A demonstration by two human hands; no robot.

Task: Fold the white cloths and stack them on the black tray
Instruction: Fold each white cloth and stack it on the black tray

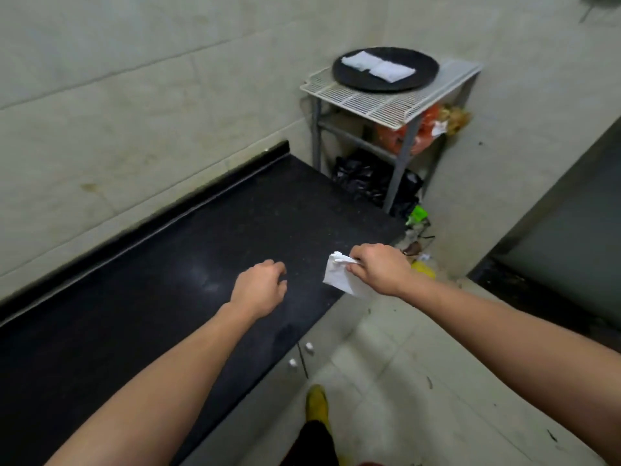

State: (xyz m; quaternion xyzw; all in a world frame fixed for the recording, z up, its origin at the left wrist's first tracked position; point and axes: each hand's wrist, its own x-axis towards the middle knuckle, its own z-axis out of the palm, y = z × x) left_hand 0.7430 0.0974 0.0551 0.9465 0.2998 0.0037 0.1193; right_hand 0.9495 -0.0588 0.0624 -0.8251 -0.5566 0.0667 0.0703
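My right hand (378, 269) pinches a folded white cloth (337, 274) just above the right end of the black counter (168, 280). My left hand (260, 289) hovers over the counter to the left of the cloth, fingers loosely curled and holding nothing. Further away, the round black tray (423, 67) sits on a white wire rack (386, 102). Two folded white cloths (376, 67) lie side by side on the tray.
The rack stands in the corner beyond the counter's far end, with an orange bag (400, 139) and a black bag (363, 178) underneath. Litter lies on the tiled floor (403, 381) by the wall. A dark doorway (571, 250) is on the right.
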